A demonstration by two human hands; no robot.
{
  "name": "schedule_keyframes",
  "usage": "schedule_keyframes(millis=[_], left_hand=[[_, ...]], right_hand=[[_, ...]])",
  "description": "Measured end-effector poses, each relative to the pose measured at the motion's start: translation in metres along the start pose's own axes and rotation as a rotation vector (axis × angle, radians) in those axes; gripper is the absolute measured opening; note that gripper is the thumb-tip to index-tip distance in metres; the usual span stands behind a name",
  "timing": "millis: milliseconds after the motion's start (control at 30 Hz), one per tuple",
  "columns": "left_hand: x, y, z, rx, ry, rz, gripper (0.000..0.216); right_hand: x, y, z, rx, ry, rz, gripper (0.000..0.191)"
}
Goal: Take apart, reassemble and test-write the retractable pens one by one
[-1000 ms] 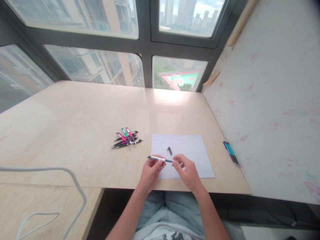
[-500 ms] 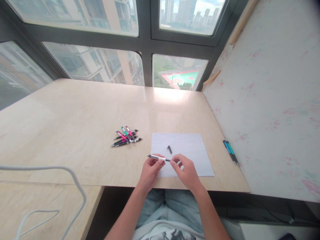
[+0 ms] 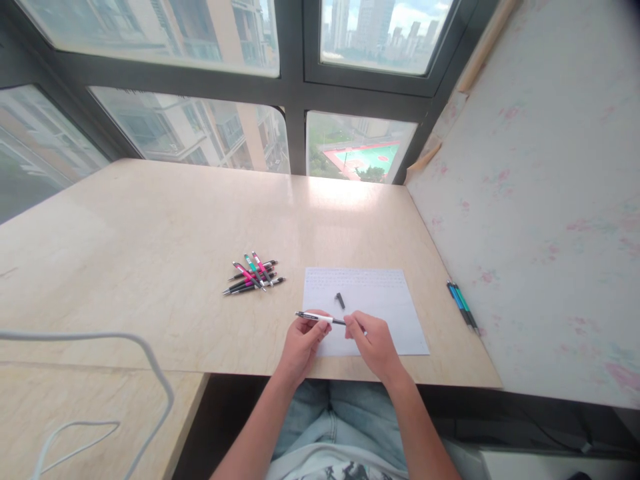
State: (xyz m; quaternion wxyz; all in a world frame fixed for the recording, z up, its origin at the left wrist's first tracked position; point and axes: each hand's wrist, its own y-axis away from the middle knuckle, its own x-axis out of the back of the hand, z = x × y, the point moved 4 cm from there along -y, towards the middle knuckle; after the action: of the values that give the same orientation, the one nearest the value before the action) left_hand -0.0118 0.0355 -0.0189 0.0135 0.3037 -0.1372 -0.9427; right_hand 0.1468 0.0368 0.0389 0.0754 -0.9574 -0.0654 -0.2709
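My left hand (image 3: pixel 304 341) pinches a white and black pen (image 3: pixel 314 317) and holds it level over the left edge of a white sheet of paper (image 3: pixel 380 307). My right hand (image 3: pixel 373 340) is closed on the pen's right end, fingers pinched together. A small black pen part (image 3: pixel 340 300) lies loose on the paper just beyond the hands. Both hands hover above the near edge of the beige table (image 3: pixel 150 253).
A heap of several pink, green and black pens (image 3: pixel 253 275) lies on the table left of the paper. Two pens, blue and green (image 3: pixel 463 305), lie at the table's right edge beside a pale wall. A white cable (image 3: pixel 145 360) loops at the lower left. Windows stand beyond the table.
The hands and pen have stayed almost in place; my right fingers have shifted slightly along the pen's right end.
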Motion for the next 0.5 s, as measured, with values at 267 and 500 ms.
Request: schedule_keyframes(millis=[267,500], left_hand=[[0.0005,0.0004,0.0,-0.021,0.0,0.002,0.02],[-0.0007,0.0011,0.0022,-0.02,0.017,-0.031,0.017]], right_hand=[[0.0001,0.0003,-0.0027,0.025,0.005,0.02,0.026],[0.0001,-0.0007,-0.005,0.016,-0.026,0.0,0.032]])
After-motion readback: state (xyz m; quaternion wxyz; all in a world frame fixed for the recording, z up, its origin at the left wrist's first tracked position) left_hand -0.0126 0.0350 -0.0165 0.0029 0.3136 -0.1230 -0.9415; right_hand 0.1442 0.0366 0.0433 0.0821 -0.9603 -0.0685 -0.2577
